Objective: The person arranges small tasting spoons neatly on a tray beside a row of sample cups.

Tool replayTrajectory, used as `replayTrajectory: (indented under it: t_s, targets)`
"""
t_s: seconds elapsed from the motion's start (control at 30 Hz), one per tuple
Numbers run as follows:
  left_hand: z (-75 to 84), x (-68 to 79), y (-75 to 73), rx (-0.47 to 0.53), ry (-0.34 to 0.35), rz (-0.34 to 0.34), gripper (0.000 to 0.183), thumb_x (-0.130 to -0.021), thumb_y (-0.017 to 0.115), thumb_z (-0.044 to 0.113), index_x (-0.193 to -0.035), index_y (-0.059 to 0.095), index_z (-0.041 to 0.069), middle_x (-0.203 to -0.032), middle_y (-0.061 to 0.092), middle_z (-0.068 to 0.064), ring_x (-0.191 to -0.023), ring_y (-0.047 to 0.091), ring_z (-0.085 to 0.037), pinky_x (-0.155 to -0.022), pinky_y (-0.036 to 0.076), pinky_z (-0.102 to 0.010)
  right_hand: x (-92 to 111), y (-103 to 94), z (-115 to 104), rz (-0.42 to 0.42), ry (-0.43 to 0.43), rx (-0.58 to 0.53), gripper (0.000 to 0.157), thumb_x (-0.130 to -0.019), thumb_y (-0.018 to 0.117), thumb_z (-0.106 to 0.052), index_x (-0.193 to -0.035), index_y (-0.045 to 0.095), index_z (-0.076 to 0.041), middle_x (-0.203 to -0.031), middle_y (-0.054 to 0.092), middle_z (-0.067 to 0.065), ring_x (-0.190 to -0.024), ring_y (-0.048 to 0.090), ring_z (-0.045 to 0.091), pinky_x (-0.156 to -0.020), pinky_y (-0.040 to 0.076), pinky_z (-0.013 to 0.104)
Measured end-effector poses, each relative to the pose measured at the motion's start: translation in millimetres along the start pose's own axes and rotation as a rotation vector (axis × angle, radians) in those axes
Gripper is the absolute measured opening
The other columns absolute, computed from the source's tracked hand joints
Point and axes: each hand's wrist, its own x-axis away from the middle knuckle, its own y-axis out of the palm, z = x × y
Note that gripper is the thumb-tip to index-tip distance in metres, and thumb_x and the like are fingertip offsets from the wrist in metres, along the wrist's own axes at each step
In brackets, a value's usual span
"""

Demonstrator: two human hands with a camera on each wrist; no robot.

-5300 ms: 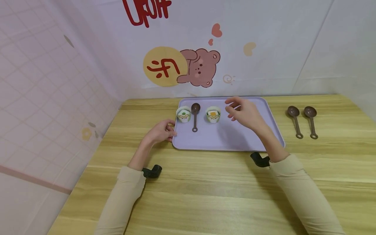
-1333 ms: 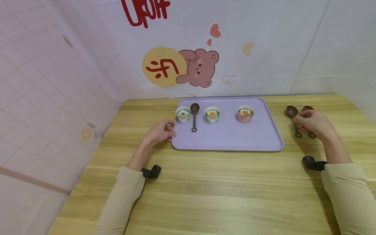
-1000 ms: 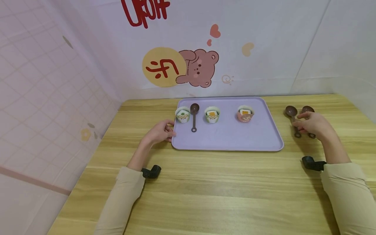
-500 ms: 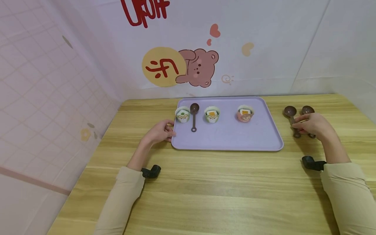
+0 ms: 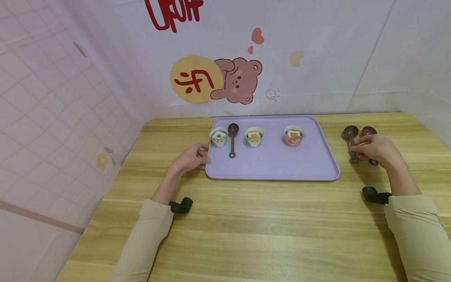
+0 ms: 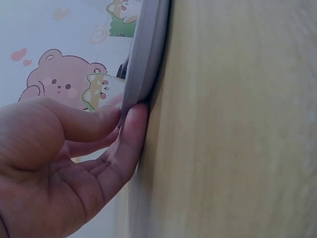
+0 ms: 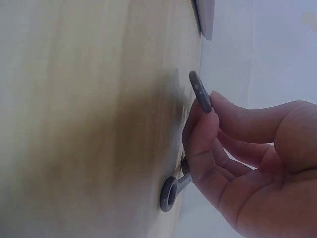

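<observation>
My left hand (image 5: 192, 157) pinches the left rim of a lilac tray (image 5: 275, 166); the left wrist view shows the thumb above the rim and a finger under it. At the right, my right hand (image 5: 374, 149) pinches the handle of a brown measuring spoon (image 5: 350, 132), whose ring end (image 7: 200, 93) stands off the table in the right wrist view. A second brown measuring spoon (image 5: 369, 131) lies just behind that hand, its handle partly hidden. On the tray rests a third measuring spoon (image 5: 232, 141), between two green cartoon paper cups (image 5: 219, 138).
A pink paper cup (image 5: 294, 137) stands on the tray's right half. Each cup holds a small white piece, some topped with orange or green. A wooden table (image 5: 246, 227) carries everything, with a printed cloth wall (image 5: 317, 86) close behind the tray.
Earlier my right hand was over the tray; a pink cup now stands there. That hand moved right to the spoons and now lifts the nearer one slightly. My left hand stays at the rim.
</observation>
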Motion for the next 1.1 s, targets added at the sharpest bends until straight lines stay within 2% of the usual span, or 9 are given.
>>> replayTrajectory:
  t_s: [0.27,0.5,0.77,1.1]
  targets:
    - [-0.6,-1.8,-0.3,0.000,-0.008,0.000,0.050,-0.098,0.061,-0.004,-0.143,0.040,-0.011,-0.100,0.057,-0.019,-0.078,0.061,-0.021,-0.072,0.061,-0.030,0.5,-1.2,-3.4,0.036,-0.023,0.004,0.050,-0.100,0.063,-0.021,-0.127,0.051,0.020,-0.077,0.069,-0.004,-0.067,0.065,0.010,-0.060,0.048,0.024]
    - [1.2,-0.5,-0.6,-0.011,-0.002,0.005,0.049,-0.098,0.061,-0.004,-0.142,0.041,-0.011,-0.101,0.058,-0.020,-0.077,0.061,-0.021,-0.072,0.061,-0.030,2.4,-0.2,-14.0,0.094,-0.033,-0.113,0.047,-0.101,0.059,-0.017,-0.128,0.047,0.020,-0.083,0.066,-0.003,-0.066,0.063,0.002,-0.062,0.057,0.027]
    - [1.6,0.1,-0.2,-0.008,0.003,0.000,0.049,-0.098,0.061,-0.005,-0.142,0.041,-0.012,-0.100,0.058,-0.020,-0.077,0.061,-0.020,-0.071,0.061,-0.030,5.8,0.3,-27.6,0.137,-0.043,-0.137,0.044,-0.100,0.061,-0.014,-0.127,0.049,0.019,-0.082,0.067,-0.006,-0.065,0.064,0.002,-0.061,0.056,0.023]
    - [1.9,0.0,-0.2,-0.005,0.002,0.000,0.049,-0.098,0.061,-0.005,-0.142,0.041,-0.012,-0.100,0.058,-0.020,-0.076,0.061,-0.020,-0.071,0.061,-0.030,7.5,5.8,-41.0,0.159,-0.076,-0.156,0.045,-0.101,0.061,-0.019,-0.127,0.051,0.016,-0.082,0.069,-0.008,-0.065,0.064,-0.001,-0.062,0.054,0.017]
